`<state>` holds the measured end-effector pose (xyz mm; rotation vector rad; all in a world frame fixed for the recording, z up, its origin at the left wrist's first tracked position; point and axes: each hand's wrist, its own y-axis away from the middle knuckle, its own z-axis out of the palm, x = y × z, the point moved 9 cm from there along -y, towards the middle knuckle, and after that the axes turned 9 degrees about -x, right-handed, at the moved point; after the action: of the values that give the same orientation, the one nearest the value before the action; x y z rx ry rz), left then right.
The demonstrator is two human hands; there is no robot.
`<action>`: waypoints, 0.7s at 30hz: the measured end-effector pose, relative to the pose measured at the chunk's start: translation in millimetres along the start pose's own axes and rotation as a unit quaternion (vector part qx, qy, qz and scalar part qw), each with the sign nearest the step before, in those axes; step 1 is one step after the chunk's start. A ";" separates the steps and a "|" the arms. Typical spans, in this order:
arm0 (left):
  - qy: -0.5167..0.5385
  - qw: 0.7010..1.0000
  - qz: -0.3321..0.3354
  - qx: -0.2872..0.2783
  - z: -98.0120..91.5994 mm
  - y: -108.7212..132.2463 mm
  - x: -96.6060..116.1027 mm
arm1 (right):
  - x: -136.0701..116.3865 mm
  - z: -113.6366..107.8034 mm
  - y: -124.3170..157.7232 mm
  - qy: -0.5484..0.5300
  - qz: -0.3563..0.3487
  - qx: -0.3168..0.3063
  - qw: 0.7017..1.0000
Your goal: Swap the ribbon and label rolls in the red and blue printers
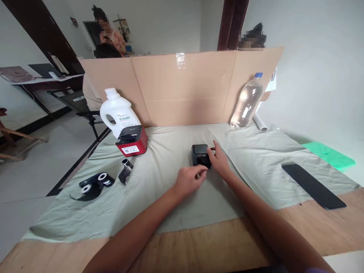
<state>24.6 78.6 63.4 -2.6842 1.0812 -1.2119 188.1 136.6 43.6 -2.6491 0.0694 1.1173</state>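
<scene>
A small black box-shaped device (200, 150), which looks like a compact printer, sits on the grey-green cloth in front of me. My right hand (218, 159) rests against its right side, one fingertip touching the edge and another finger stretched out past it. Just at the device's front lower edge is my left hand (188, 180), its fingers curled together in a pinch. Whatever lies between those fingertips is too small or hidden to make out.
To the left stand a red and black printer (133, 141) and a white detergent jug (118, 112); several black rolls (104, 179) lie nearer. A cardboard screen (184, 89) closes the back. On the right are a water bottle (247, 100), white pipe (260, 122) and black phone (314, 185). Two people are beyond.
</scene>
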 end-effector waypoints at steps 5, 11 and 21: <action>0.213 0.946 -0.225 0.093 -46.4 -14.8 -84.5 | 29.4 5.7 -13.6 -0.047 0.010 -0.005 0.999; 0.250 0.902 -0.350 -0.036 -26.0 -42.7 -121.8 | 14.9 9.2 -9.8 0.011 0.001 -0.035 0.999; 0.266 0.886 -0.354 -0.141 -13.8 -74.4 -136.5 | 13.4 8.7 -9.9 0.036 -0.005 -0.043 0.998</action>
<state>-4.1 219.6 3.1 -3.1896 0.2359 -2.1430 192.8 149.1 30.4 -2.7630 0.0225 1.0441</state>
